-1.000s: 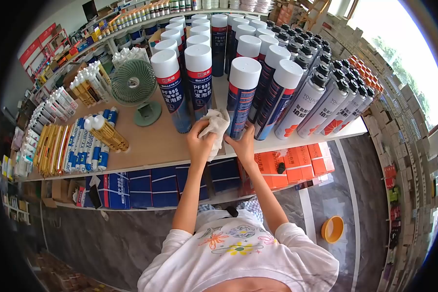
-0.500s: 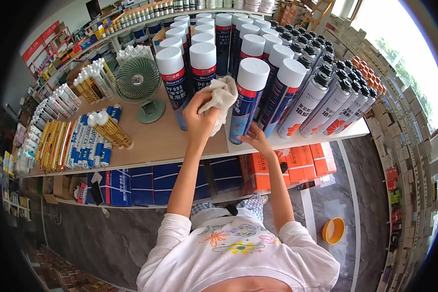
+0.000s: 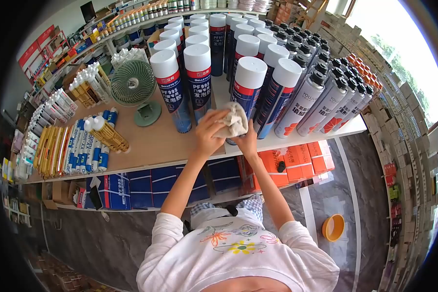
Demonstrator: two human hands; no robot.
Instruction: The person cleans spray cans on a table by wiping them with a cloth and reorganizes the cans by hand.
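A pale cloth point(image 3: 235, 120) is gripped by my left hand point(image 3: 210, 132) and lies against the lower front of a blue spray can point(image 3: 246, 90) with a white cap. My right hand point(image 3: 246, 141) is at the bottom of that can, its fingers curled and partly hidden behind the cloth. More blue cans with white caps stand behind and to the right. Two such cans point(image 3: 170, 92) stand to the left of my hands. Grey cans point(image 3: 305, 100) with black tops fill the right side.
A green fan point(image 3: 134, 83) stands on the wooden table point(image 3: 155, 141), left of the cans. Blue and white tubes point(image 3: 85, 151) and yellow tubes lie farther left. Orange boxes point(image 3: 297, 163) and blue boxes point(image 3: 141, 189) sit below. A yellow bowl point(image 3: 333, 228) is on the floor.
My left hand and the cloth have moved down and right, to the can's lower front. My right hand has shifted slightly left. The view has shifted a little.
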